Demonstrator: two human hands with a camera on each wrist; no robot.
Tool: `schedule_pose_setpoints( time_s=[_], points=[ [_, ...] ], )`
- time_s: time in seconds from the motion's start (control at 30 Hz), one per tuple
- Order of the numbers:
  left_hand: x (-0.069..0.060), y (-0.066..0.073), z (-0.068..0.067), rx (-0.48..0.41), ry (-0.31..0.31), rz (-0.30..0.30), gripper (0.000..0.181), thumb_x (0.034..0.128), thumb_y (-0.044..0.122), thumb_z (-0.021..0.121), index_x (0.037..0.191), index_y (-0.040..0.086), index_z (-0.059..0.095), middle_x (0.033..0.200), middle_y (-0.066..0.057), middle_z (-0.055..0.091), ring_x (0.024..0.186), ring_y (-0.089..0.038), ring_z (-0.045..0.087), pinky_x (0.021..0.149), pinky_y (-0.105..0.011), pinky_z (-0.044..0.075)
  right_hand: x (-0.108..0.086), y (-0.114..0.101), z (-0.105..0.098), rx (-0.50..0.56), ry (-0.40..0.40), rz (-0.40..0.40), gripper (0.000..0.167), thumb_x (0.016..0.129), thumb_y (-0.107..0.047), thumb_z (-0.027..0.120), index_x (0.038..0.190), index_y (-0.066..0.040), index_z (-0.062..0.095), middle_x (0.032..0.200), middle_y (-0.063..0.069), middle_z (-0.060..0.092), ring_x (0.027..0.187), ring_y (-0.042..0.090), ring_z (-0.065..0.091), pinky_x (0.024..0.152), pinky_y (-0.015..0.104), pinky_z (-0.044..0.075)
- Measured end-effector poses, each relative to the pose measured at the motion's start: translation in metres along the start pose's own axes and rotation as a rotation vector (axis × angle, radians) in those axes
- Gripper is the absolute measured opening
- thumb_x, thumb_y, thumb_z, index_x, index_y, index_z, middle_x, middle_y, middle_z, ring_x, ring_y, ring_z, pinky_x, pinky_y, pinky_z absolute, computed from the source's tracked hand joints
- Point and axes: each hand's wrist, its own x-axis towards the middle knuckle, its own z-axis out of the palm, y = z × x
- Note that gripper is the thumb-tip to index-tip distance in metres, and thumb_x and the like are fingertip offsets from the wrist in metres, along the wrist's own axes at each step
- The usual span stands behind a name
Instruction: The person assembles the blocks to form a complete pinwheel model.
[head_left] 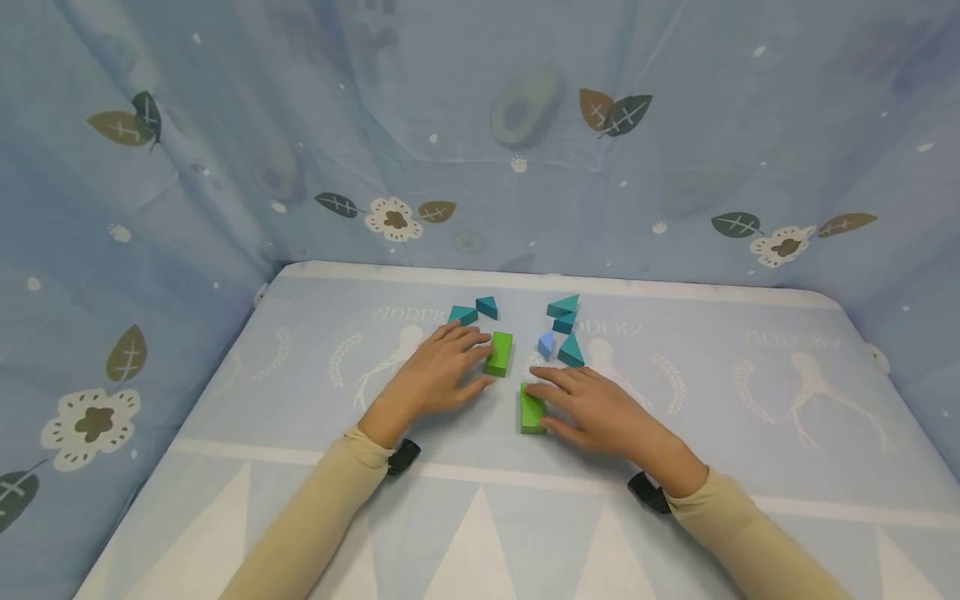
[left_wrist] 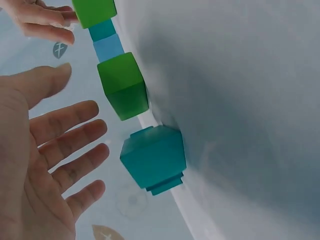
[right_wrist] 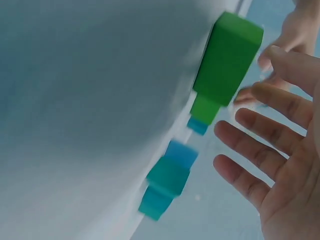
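Note:
Two green rectangular blocks lie on the table, one farther back and left (head_left: 498,353), one nearer me and right (head_left: 532,412). My left hand (head_left: 442,371) hovers beside the far block with fingers spread; in the left wrist view a gap shows between the fingers and the green block (left_wrist: 123,87). My right hand (head_left: 592,408) is at the near block, its fingers overlapping the block's right side in the head view. The right wrist view shows those fingers loosely extended beside the green block (right_wrist: 229,57), not wrapped round it; whether a fingertip touches cannot be told.
Behind the left hand lie a teal triangular block (head_left: 463,315) and a darker one (head_left: 487,307). Beyond the right hand are teal triangular blocks (head_left: 572,350), (head_left: 562,307), a darker block (head_left: 565,323) and a small blue block (head_left: 546,345). A patterned curtain (head_left: 480,150) hangs behind the table.

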Motion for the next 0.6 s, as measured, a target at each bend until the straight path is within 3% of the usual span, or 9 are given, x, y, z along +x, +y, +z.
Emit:
schedule_pose_setpoints(
  time_s=[0.4,0.6],
  points=[
    [0.003,0.003,0.003,-0.020,-0.062,-0.002,0.037,0.0961,0.036,0.061,0.123,0.011,0.068,0.133,-0.004,0.063,0.131,-0.024,0.052,0.118,-0.046,0.029,0.014,-0.009,0.007,-0.034,-0.012,-0.031,0.038,0.089,-0.032,0.072,0.119,-0.010,0.066,0.128,0.007,0.062,0.111,0.025,0.061,0.096,0.043,0.050],
    [0.001,0.004,0.002,-0.026,-0.056,0.005,0.035,0.0940,0.030,0.065,0.122,0.010,0.068,0.132,-0.004,0.063,0.127,-0.024,0.054,0.116,-0.045,0.033,0.016,-0.009,0.009,-0.022,0.006,-0.031,0.037,0.088,-0.032,0.073,0.117,-0.011,0.068,0.127,0.007,0.063,0.112,0.025,0.061,0.097,0.043,0.049]
  ],
)
